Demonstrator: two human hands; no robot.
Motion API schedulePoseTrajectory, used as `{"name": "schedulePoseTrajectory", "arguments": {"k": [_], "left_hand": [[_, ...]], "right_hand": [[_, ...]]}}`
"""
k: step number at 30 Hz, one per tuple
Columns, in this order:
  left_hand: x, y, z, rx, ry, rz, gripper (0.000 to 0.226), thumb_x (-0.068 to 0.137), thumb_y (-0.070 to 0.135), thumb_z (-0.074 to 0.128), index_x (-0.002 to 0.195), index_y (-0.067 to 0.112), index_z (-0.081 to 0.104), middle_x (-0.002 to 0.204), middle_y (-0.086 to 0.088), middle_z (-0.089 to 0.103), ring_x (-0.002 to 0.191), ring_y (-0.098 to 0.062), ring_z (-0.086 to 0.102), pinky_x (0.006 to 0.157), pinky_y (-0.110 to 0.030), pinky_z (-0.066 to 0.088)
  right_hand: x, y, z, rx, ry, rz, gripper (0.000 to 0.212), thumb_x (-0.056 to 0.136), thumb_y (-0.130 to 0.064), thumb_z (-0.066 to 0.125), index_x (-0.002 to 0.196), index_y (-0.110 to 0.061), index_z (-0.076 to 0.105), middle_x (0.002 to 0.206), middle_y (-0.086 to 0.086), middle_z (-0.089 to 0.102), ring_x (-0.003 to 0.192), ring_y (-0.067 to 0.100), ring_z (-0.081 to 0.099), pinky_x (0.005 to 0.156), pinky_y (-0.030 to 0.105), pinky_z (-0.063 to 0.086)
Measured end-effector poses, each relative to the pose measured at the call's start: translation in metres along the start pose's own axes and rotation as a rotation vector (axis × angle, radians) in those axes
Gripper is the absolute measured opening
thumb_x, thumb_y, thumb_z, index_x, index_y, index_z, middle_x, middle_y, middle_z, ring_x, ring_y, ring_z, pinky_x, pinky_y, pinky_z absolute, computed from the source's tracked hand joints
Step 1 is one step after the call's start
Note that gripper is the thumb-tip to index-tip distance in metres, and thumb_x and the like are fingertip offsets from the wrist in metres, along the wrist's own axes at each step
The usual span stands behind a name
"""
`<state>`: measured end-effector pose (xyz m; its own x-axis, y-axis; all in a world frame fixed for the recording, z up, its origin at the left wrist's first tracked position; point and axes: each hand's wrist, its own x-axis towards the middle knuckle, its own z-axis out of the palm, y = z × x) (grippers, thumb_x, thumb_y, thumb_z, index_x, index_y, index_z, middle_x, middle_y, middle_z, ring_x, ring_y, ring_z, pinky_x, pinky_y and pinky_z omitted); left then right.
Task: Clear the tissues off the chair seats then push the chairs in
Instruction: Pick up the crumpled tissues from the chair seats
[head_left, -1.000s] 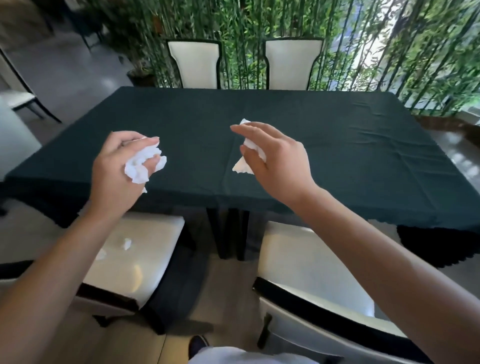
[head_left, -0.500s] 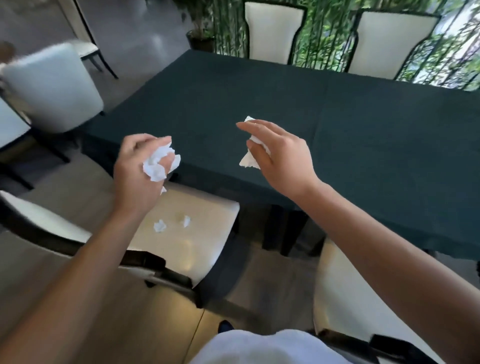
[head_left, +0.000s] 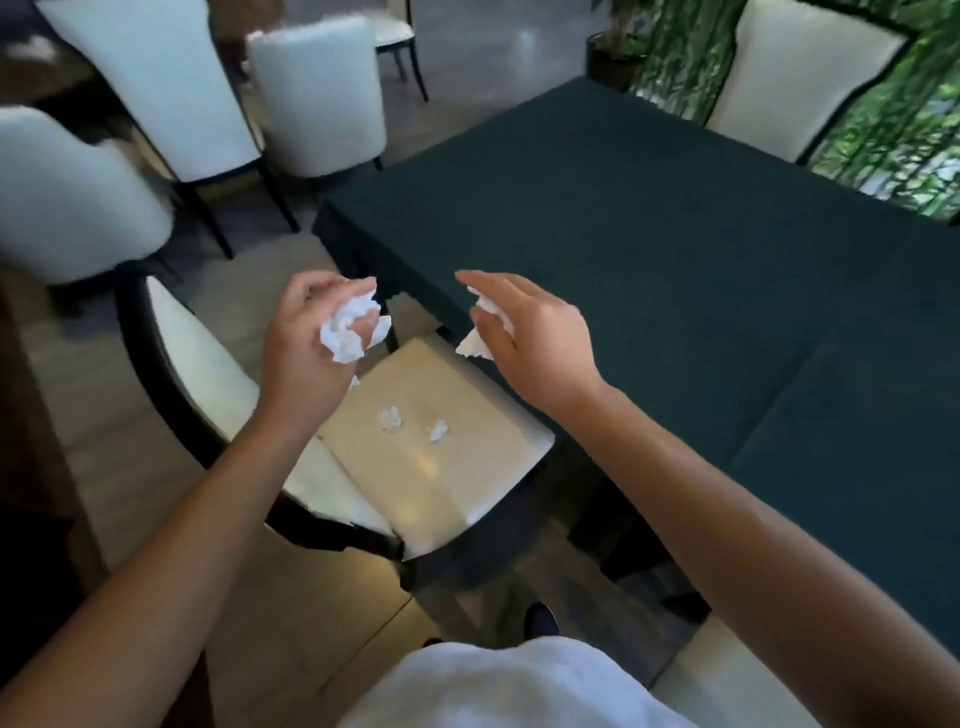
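The left hand (head_left: 306, 343) curls its fingers around a crumpled white tissue wad (head_left: 349, 332), held above the cream chair seat (head_left: 441, 467) at the table's near left corner. On that seat lie two small tissue scraps (head_left: 390, 418), just beside each other. To the right, the right hand (head_left: 524, 338) pinches a flatter tissue (head_left: 488, 325) between thumb and fingers over the edge of the dark green tablecloth (head_left: 675, 249).

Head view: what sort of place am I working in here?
Probably a restaurant dining room. A long table under a dark green tablecloth has matching white upholstered chairs, one pulled out, and more such chairs stand at the next setting. A bamboo screen lines the far side.
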<state>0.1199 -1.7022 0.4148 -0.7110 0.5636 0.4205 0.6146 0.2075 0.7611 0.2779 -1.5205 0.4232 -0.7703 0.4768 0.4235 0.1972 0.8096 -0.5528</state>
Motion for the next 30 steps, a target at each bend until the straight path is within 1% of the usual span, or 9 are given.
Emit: {"name": "schedulePoseTrajectory", "arguments": {"k": [7,9,11,13,17,19,24,27,30], "left_hand": [[-0.012,0.003,0.023,0.132,0.083,-0.098,0.027,0.098,0.024,0.071,0.125,0.020,0.073,0.121,0.007,0.051,0.106,0.004,0.055,0.076,-0.050,0.060],[-0.017,0.004,0.030,0.166,0.050,-0.109,0.027,0.097,0.020,0.072,0.123,0.018,0.074,0.121,0.005,0.052,0.104,0.011,0.052,0.083,-0.038,0.058],[-0.018,0.001,0.037,0.220,0.013,-0.109,0.026,0.096,0.018,0.072,0.122,0.016,0.074,0.122,0.002,0.053,0.104,0.005,0.052,0.089,-0.013,0.048],[-0.010,-0.004,0.041,0.231,0.002,-0.133,0.026,0.097,0.018,0.071,0.122,0.016,0.074,0.122,0.002,0.053,0.106,-0.004,0.054,0.085,-0.005,0.042],[0.007,-0.021,0.051,0.162,0.022,-0.220,0.027,0.097,0.019,0.071,0.124,0.019,0.074,0.119,0.009,0.050,0.099,0.011,0.053,0.068,-0.033,0.059],[0.011,-0.024,0.060,0.126,0.019,-0.253,0.029,0.096,0.017,0.072,0.125,0.018,0.073,0.119,0.009,0.049,0.100,0.020,0.050,0.065,-0.036,0.061],[0.022,-0.030,0.080,0.158,0.004,-0.231,0.028,0.095,0.014,0.072,0.123,0.014,0.073,0.120,0.005,0.052,0.103,0.010,0.051,0.083,-0.004,0.043],[0.034,-0.042,0.087,0.203,0.026,-0.278,0.029,0.095,0.014,0.072,0.124,0.014,0.074,0.119,0.004,0.053,0.106,-0.004,0.053,0.085,0.001,0.037],[0.043,-0.063,0.095,0.273,0.064,-0.363,0.027,0.096,0.016,0.072,0.123,0.017,0.074,0.119,0.005,0.052,0.104,0.002,0.049,0.085,0.002,0.035]], "right_hand": [[0.026,0.053,0.003,0.091,-0.079,-0.038,0.037,0.105,-0.022,0.053,0.141,-0.025,0.063,0.135,-0.005,0.068,0.111,0.013,0.067,0.082,0.032,0.057],[0.027,0.062,0.013,0.085,-0.110,-0.055,0.038,0.105,-0.019,0.054,0.141,-0.025,0.063,0.132,-0.004,0.069,0.109,0.013,0.067,0.077,0.028,0.056],[0.032,0.068,0.025,0.078,-0.148,-0.058,0.039,0.104,-0.019,0.056,0.141,-0.026,0.062,0.127,-0.004,0.071,0.104,0.012,0.068,0.068,0.017,0.048],[0.040,0.072,0.035,0.062,-0.187,-0.058,0.039,0.103,-0.021,0.057,0.142,-0.026,0.062,0.125,-0.003,0.072,0.103,0.012,0.069,0.065,0.008,0.037],[0.055,0.082,0.048,0.041,-0.255,-0.046,0.039,0.106,-0.026,0.054,0.144,-0.026,0.059,0.132,-0.003,0.069,0.110,0.014,0.068,0.077,0.020,0.048],[0.060,0.090,0.052,0.032,-0.267,-0.031,0.039,0.106,-0.026,0.053,0.145,-0.024,0.059,0.134,-0.001,0.068,0.112,0.016,0.068,0.081,0.021,0.048],[0.079,0.111,0.071,0.044,-0.330,0.014,0.039,0.106,-0.025,0.054,0.145,-0.023,0.058,0.136,0.001,0.067,0.115,0.017,0.066,0.085,0.023,0.047],[0.098,0.122,0.086,0.103,-0.389,-0.007,0.039,0.106,-0.022,0.054,0.145,-0.022,0.059,0.135,0.002,0.067,0.113,0.018,0.066,0.088,0.029,0.053],[0.116,0.137,0.105,0.159,-0.427,-0.063,0.039,0.106,-0.017,0.052,0.144,-0.019,0.059,0.137,0.004,0.065,0.112,0.019,0.066,0.085,0.027,0.051]]}}
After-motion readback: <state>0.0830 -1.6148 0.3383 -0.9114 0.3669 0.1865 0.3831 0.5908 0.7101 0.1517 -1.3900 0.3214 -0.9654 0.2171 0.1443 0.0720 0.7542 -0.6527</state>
